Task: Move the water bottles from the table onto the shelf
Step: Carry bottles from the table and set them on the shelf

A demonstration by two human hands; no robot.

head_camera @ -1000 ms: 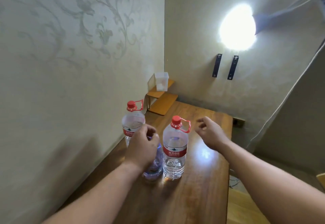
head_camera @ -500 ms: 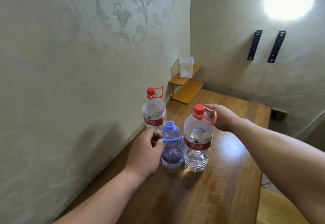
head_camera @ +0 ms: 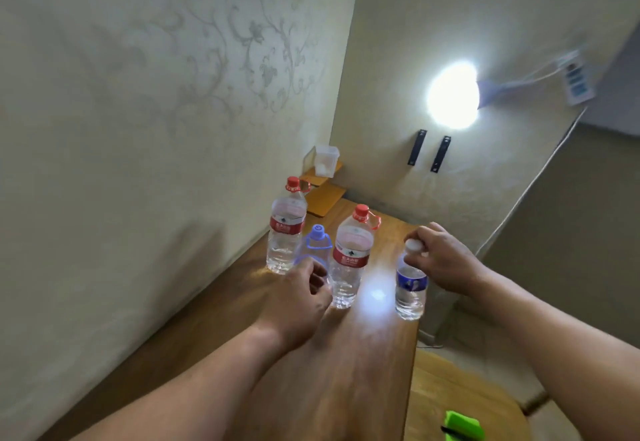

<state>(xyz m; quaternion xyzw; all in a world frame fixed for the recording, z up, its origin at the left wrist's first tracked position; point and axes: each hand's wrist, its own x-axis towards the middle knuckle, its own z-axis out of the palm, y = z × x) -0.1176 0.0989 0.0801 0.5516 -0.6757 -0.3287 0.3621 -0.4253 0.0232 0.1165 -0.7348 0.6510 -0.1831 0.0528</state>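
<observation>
Head view: a wooden table [head_camera: 374,354] runs along a patterned wall toward a corner; everything below is placed relative to this table.
Shelf: a small orange wooden shelf [head_camera: 323,198] stands at the table's far end in the corner, with a clear plastic container [head_camera: 325,160] on its upper step.
Far red-capped bottle [head_camera: 286,229]: stands upright on the table near the wall side, long axis vertical, cap up, its red handle ring turned toward the shelf.
Near red-capped bottle [head_camera: 351,260]: upright on the table toward its middle, long axis vertical, cap up, handle ring pointing to the right edge.
Blue-capped bottle [head_camera: 316,250]: between the two red-capped ones, upright, cap up; its lower body is hidden behind the left hand.
Small blue-label bottle [head_camera: 411,288]: at the table's right edge, long axis vertical, white cap up; whether its base touches the tabletop I cannot tell.
Left hand [head_camera: 298,298]: over the table's middle, fingers curled around the blue-capped bottle's body, closed on it.
Right hand [head_camera: 440,257]: above the right edge, fingertips pinched on the small bottle's white cap.
Lamp [head_camera: 453,95]: glows on the wall beyond the table's far end.
Green object [head_camera: 462,425]: on the lower surface just beside the table's right side.
</observation>
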